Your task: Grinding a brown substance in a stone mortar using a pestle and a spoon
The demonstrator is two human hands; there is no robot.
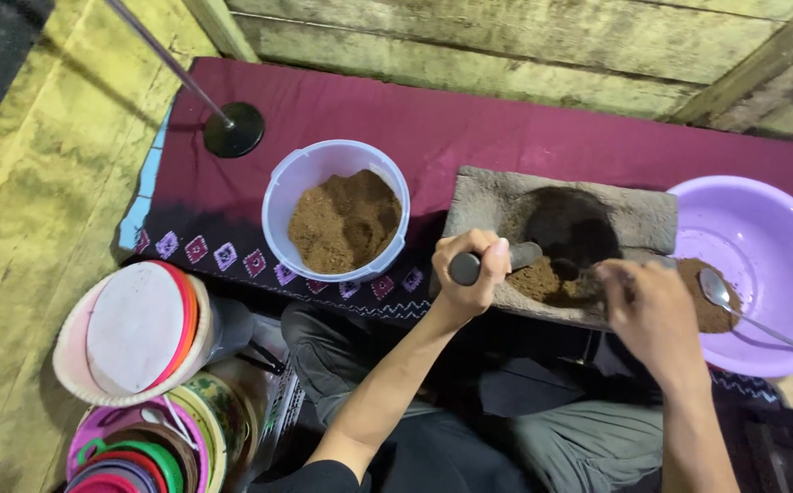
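My left hand (472, 271) is closed around a dark stone pestle (527, 255) that lies across the near side of a grey stone grinding slab (489, 200). A heap of brown powder (540, 279) sits in the slab's dark hollow. My right hand (647, 310) hovers over the slab's right near edge, fingers bent down toward the powder; whether it holds anything is hidden. To the left stands a pale blue bucket (279, 189) half full of brown powder. To the right a purple basin (766, 228) holds some powder and a metal spoon (734, 304).
Everything rests on a maroon cloth (469, 119) over a wooden floor. A black round stand base with a metal pole (233, 129) is at the back left. Stacked coloured plastic plates and lids (136, 338) lie near my left knee.
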